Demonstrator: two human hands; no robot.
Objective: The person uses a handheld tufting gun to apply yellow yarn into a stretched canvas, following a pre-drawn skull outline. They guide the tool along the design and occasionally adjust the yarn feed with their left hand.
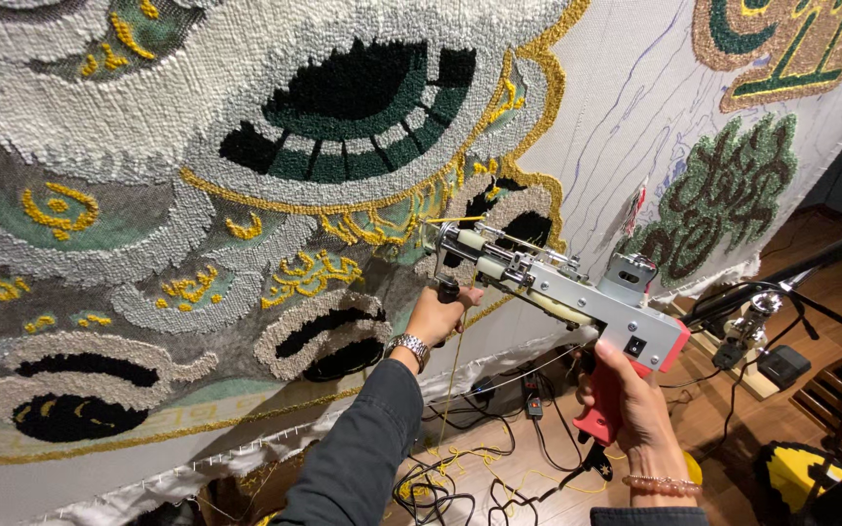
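Stretched backing cloth is filling most of the head view, already carrying a large tufted design in white, grey, green, black and yellow, with bare, pencil-marked fabric from twelve to two o'clock.

The tufting gun is sitting just right of centre, its nose pressing into the yellow and black patches. The right hand is wrapping closed around the red grip at five o'clock; the left hand, watch on its wrist, is closing on the black front handle.

Risks, as I judge them: a yellow yarn strand is hanging from the gun past the left wrist toward six o'clock, where it could be snagging on the sleeve or the watch and starving the needle. Tilting the nose off square could be tearing the cloth or skipping loops. Black cables and loose yarn are tangling on the wooden floor underfoot, a tripping hazard.

Room is lying open toward one o'clock over bare cloth. At three to four o'clock a stand with a clamp is crowding the right elbow; the cloth's lower edge is running close beneath the left forearm.
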